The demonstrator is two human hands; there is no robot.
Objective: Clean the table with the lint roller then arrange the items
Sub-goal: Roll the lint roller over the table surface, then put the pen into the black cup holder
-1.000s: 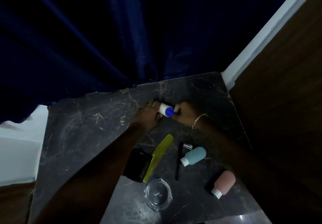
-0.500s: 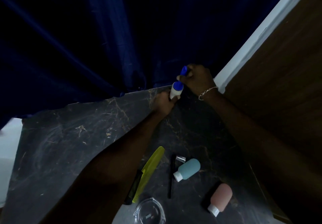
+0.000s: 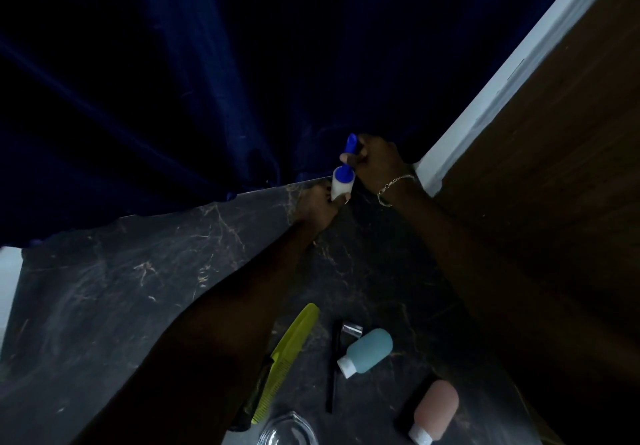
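your right hand [image 3: 377, 164] is clamped round the blue handle of the lint roller [image 3: 341, 186], fingers curled and thumb laid along the grip. your left hand [image 3: 317, 204] sits just below it, fingers closed on the lower end of the white roll. the lint roller stands nearly upright, handle up, held between both hands at the far edge of the counter [image 3: 138, 289]. whether the roll touches the surface is hidden by your left hand. a thin chain bracelet [image 3: 394, 181] hangs on your right wrist.

behind the hands a dark blue curtain [image 3: 173, 98] falls in folds, its hem lying along the counter's far edge. to the right of your right hand a pale wall strip [image 3: 502, 81] runs up and away, with a brown wood panel [image 3: 554, 185] beside it.

nearer to you on the dark marbled counter, the items lie loosely grouped. a yellow-green comb [image 3: 291, 354] lies slanted beside your left forearm, over a dark object [image 3: 256, 399] too dim to name. a thin black stick [image 3: 333, 375] lies to its right, with a small silver cap [image 3: 351, 329] at its far end. a blue bottle [image 3: 369, 349] lies on its side just beside the stick, white cap toward you. a pink bottle [image 3: 436, 408] lies apart at the near right, also on its side. a clear glass dish [image 3: 287, 432] is cut off by the bottom edge.
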